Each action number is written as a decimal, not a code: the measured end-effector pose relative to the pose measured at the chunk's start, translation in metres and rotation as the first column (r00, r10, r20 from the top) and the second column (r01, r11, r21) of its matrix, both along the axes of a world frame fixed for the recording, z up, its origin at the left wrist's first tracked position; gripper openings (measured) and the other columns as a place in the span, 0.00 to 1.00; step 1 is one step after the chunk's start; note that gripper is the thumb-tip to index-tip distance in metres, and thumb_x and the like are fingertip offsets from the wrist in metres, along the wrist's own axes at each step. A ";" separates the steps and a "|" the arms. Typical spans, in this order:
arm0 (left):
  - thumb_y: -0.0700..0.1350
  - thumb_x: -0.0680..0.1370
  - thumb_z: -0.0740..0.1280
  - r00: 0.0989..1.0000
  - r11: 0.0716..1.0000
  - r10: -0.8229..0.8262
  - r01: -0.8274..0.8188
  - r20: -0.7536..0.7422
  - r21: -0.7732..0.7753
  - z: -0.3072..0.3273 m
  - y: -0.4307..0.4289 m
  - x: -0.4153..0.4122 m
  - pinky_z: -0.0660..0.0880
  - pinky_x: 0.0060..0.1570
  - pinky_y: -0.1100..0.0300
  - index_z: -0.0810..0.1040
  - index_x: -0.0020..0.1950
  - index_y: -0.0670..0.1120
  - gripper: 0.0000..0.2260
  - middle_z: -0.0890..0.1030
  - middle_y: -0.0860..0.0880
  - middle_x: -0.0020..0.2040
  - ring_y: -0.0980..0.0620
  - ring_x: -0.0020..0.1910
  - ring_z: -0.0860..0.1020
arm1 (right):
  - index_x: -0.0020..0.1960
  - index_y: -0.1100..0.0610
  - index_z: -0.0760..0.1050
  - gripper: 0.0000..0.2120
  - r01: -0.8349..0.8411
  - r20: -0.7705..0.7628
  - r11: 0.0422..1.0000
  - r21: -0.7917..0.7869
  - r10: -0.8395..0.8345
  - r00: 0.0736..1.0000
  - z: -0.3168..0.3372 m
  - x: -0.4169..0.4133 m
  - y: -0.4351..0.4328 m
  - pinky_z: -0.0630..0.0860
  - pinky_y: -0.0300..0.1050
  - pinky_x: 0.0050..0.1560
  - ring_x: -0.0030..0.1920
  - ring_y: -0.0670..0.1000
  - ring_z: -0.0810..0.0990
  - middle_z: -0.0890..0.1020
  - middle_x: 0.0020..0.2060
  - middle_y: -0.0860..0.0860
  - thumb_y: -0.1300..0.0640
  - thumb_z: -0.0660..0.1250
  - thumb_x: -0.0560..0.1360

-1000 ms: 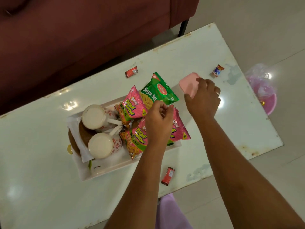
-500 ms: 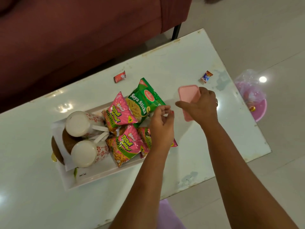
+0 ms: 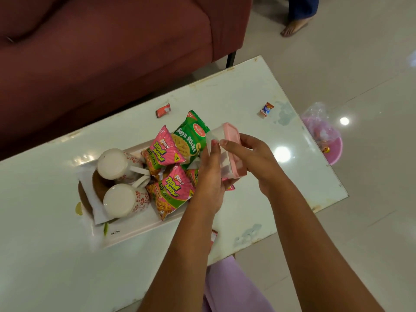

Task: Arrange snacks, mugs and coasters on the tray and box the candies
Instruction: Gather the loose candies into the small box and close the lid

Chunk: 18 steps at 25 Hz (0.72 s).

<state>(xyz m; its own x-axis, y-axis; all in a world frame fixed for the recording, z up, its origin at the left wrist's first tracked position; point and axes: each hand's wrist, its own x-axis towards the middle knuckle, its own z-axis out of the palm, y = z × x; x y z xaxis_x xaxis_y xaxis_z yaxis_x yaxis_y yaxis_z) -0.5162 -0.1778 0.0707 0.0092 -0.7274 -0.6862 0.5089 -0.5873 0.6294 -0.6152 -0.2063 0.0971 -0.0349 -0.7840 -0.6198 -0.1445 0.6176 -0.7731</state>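
Candy box (image 3: 221,152), on the desk (image 3: 247,91) half a second ago, now lifted above the tray's (image 3: 135,230) right end. Left hand (image 3: 210,174) grasps its clear body, right hand (image 3: 252,161) its pink lid. Probably opening; three candies remain unboxed.

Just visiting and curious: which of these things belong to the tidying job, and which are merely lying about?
Part of the job: tray, two mugs, snack packets, lidded pink box held in both hands, loose candies on the table.

Just about: sofa, pink bowl on the floor.
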 end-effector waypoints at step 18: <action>0.60 0.77 0.60 0.980 0.985 0.147 -0.157 0.137 0.071 0.006 0.060 -0.031 0.80 0.37 0.57 0.66 0.64 0.65 0.15 0.76 0.57 0.56 0.51 0.55 0.79 | 0.61 0.48 0.77 0.24 0.095 -0.011 0.995 0.004 -0.095 0.995 -0.022 0.006 0.055 0.78 0.56 0.58 0.56 0.53 0.81 0.81 0.59 0.48 0.37 0.68 0.69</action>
<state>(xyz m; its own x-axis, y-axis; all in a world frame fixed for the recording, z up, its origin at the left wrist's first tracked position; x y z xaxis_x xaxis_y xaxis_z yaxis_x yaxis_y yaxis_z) -0.5472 -0.1178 0.0768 0.2092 -0.6525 -0.7284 0.5124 -0.5613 0.6500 -0.6088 -0.1515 0.0747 -0.1156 -0.7740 -0.6226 -0.0932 0.6325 -0.7689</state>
